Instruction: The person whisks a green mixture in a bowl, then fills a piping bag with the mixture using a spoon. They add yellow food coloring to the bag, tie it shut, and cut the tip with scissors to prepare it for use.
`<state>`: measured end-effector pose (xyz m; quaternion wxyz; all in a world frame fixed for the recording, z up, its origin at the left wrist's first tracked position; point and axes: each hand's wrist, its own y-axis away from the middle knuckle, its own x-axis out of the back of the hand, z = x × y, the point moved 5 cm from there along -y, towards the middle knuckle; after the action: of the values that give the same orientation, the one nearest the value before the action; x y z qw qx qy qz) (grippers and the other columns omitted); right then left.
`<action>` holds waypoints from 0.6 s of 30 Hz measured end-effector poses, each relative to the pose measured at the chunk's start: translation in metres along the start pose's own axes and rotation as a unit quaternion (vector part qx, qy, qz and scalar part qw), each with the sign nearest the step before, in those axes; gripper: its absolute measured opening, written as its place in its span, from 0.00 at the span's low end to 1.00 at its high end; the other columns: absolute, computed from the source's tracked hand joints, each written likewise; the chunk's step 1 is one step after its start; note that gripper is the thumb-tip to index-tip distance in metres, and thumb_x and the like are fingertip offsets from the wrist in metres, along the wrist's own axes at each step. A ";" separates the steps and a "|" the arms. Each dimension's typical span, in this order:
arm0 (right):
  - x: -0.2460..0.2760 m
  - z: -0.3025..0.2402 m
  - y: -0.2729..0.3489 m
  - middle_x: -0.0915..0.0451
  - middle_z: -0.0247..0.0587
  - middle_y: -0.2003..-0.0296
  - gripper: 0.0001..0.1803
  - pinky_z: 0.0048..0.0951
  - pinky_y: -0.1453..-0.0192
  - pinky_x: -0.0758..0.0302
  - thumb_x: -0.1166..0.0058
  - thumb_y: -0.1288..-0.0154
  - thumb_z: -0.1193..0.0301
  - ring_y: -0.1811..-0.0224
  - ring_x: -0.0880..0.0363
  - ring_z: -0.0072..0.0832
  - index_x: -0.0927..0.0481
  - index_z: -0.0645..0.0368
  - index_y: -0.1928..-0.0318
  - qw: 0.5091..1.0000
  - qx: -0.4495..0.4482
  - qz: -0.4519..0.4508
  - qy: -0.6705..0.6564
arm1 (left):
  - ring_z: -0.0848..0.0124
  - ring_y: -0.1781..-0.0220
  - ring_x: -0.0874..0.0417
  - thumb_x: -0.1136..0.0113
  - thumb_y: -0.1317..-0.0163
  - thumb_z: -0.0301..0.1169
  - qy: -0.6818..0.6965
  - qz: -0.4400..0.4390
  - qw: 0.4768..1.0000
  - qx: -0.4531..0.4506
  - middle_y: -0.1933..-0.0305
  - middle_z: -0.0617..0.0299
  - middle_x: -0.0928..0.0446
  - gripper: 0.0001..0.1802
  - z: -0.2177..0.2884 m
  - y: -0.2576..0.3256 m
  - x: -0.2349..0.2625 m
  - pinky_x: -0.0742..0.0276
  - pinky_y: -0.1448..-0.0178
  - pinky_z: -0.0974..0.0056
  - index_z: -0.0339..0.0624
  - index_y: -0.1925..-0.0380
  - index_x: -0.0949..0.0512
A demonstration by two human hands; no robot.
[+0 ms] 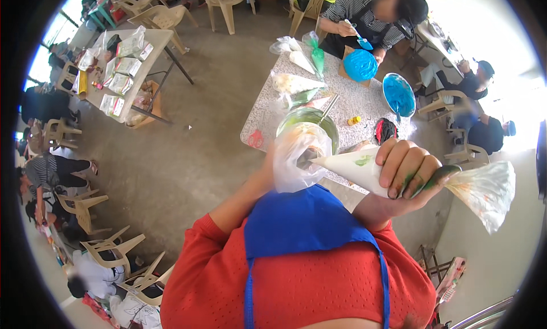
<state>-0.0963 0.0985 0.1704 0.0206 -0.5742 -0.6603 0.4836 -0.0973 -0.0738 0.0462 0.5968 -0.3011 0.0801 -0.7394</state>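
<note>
My left hand (266,168) holds up a clear plastic piping bag (302,178), whose open mouth is spread and draped over the fingers, hiding most of them. Orange smears show on its upper side. My right hand (413,172), stained dark green on the fingers, is closed round a filled piping bag (353,166) of white icing with a green smear. The filled bag's narrow tip points left into the mouth of the clear bag. Its loose, crumpled tail (484,192) sticks out beyond my right thumb.
A speckled table (259,109) ahead bears a bowl (285,121) with green residue, several piping bags (299,82), a small yellow bottle (354,121) and a bowl of blue icing (399,92). Across it, a person spreads blue icing on a round cake (360,65) with a spatula (363,43).
</note>
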 end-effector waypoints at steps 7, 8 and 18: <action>-0.018 -0.001 -0.001 0.28 0.33 0.89 0.32 0.33 0.74 0.25 0.67 0.23 0.52 0.86 0.26 0.29 0.30 0.53 0.85 0.996 0.018 -0.083 0.038 | 0.51 0.61 0.20 0.27 0.62 0.30 -0.017 -0.010 0.999 -0.038 0.62 0.50 0.23 0.23 0.005 -0.002 0.001 0.23 0.57 0.54 0.38 0.64 0.25; -0.020 -0.002 -0.001 0.28 0.33 0.89 0.31 0.32 0.75 0.25 0.66 0.23 0.53 0.86 0.25 0.29 0.29 0.54 0.84 0.995 0.017 -0.081 0.048 | 0.51 0.60 0.20 0.27 0.62 0.30 -0.024 -0.009 0.998 -0.050 0.61 0.49 0.23 0.23 0.005 -0.004 0.001 0.23 0.56 0.53 0.38 0.64 0.26; -0.025 0.008 0.002 0.30 0.32 0.88 0.30 0.32 0.77 0.25 0.63 0.23 0.57 0.86 0.26 0.29 0.32 0.54 0.86 0.992 0.041 -0.122 0.016 | 0.48 0.56 0.19 0.26 0.63 0.31 -0.071 0.018 0.989 -0.127 0.57 0.48 0.22 0.31 0.005 0.002 0.005 0.22 0.52 0.49 0.36 0.55 0.28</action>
<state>-0.0911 0.0741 0.1782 0.1136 -0.4958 -0.7046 0.4947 -0.0930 -0.0778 0.0511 0.5715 -0.4241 0.1364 -0.6891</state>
